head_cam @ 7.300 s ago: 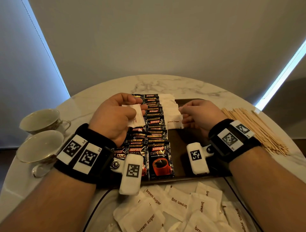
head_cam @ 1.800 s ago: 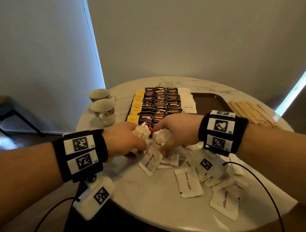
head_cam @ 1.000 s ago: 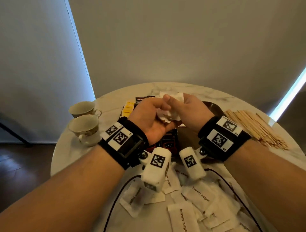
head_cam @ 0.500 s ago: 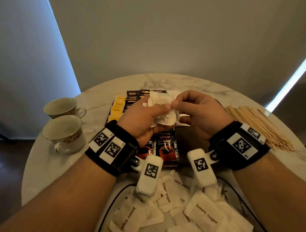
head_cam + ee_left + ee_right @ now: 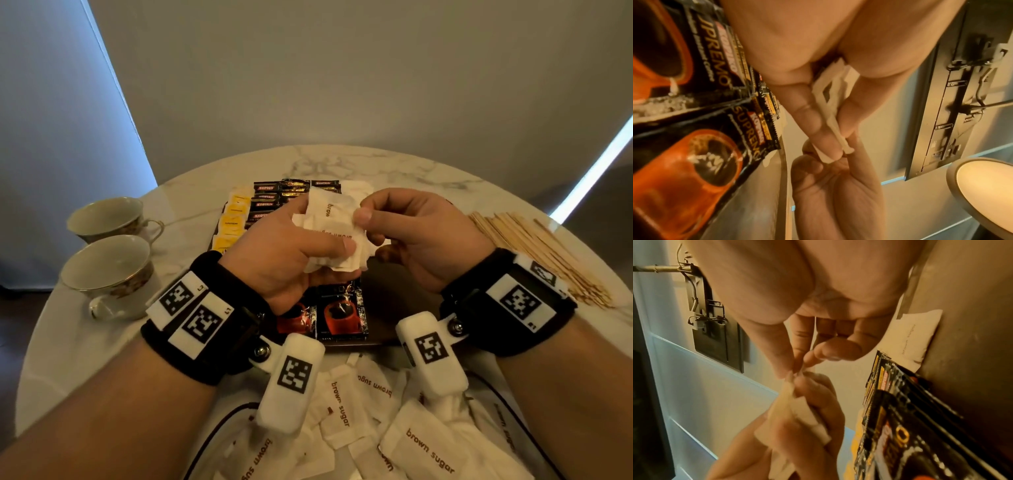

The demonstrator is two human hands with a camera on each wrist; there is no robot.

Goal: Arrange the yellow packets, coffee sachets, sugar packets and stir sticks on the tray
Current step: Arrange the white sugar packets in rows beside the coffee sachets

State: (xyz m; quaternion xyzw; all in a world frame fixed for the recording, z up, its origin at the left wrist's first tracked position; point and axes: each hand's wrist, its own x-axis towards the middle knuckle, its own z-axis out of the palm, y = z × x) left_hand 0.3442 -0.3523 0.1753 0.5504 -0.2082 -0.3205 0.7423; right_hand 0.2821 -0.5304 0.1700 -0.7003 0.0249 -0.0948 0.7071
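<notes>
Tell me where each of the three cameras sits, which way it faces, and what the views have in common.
Head: on the head, facing forward and down at the table and tray; both forearms, left hand and right hand show.
Left wrist: under the left wrist, looking along the palm at fingers gripping the sugar packets, coffee sachets alongside.
Right wrist: under the right wrist, looking along the fingers as they pinch a packet edge; the left hand shows below.
Shared: all three show the held sugar packets and the coffee sachets.
</notes>
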